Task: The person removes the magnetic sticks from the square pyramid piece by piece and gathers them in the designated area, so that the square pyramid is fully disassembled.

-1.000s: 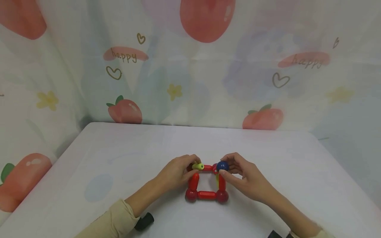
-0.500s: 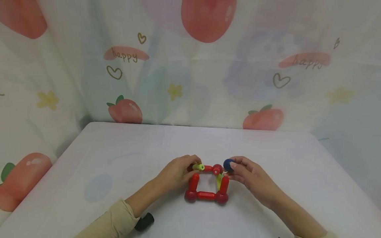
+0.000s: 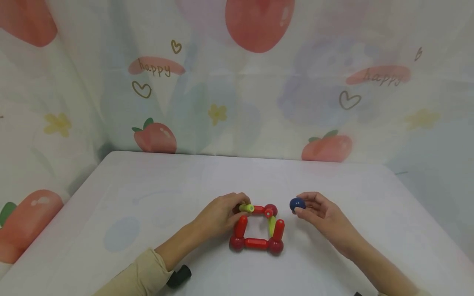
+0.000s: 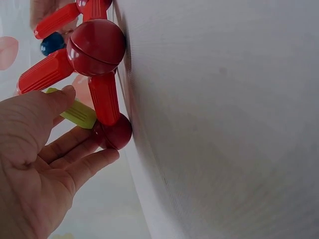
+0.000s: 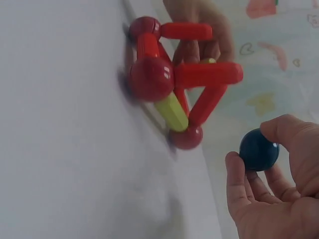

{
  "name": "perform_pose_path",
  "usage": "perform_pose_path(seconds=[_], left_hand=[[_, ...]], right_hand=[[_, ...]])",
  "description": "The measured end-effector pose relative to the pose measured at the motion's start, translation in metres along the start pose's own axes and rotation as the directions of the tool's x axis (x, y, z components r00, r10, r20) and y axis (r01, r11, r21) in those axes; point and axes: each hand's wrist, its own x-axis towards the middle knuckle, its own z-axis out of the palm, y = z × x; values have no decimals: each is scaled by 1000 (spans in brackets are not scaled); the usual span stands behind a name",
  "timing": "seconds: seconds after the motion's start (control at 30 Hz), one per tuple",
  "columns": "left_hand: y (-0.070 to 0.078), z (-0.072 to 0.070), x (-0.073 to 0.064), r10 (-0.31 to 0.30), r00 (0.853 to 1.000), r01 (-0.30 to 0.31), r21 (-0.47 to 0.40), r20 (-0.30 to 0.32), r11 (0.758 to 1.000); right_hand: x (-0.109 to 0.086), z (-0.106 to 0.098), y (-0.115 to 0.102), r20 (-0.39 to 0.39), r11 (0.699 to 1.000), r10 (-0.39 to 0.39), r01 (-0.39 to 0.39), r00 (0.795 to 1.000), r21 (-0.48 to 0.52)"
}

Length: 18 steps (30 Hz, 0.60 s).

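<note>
A square frame of red rods (image 3: 256, 244) and dark red balls (image 3: 275, 246) lies on the white table, with red rods sticking up from its corners. My left hand (image 3: 218, 216) pinches a yellow-green rod (image 4: 79, 114) at the far left corner, its other fingers against the red ball (image 4: 113, 132) there. To the right of the frame and apart from it, my right hand (image 3: 329, 220) holds a blue ball (image 3: 297, 204) between thumb and fingertips. Another yellow-green rod (image 5: 172, 112) runs along the frame's right side.
The table (image 3: 166, 181) ends at a patterned curtain (image 3: 240, 102) behind and at the left. A black cylindrical piece (image 3: 179, 276) shows beside the left sleeve (image 3: 140, 273).
My right hand has drawn the blue ball away to the right, off the frame's right side. The near right upright rod now leans further right. My left hand stays in place.
</note>
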Motion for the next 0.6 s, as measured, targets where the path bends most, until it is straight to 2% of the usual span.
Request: perform_pose_path(seconds=[0.13,0.3,0.5,0.6], left_hand=[[0,0,0,3,1000,-3,-3,2,1000],[-1,0,0,8,1000,-8,-1,0,1000],[-1,0,1,11,1000,-11,-8,-1,1000],[-1,-1,0,3,1000,-3,-11,4,1000]], right_hand=[[4,-20,12,-54,989,-4,-5,999,-150],[10,-49,32,-114,941,-22,-17,993,-337],[17,-75,49,-136,890,-83,12,987,-456],[20,-82,53,-134,878,-94,19,987,-479]])
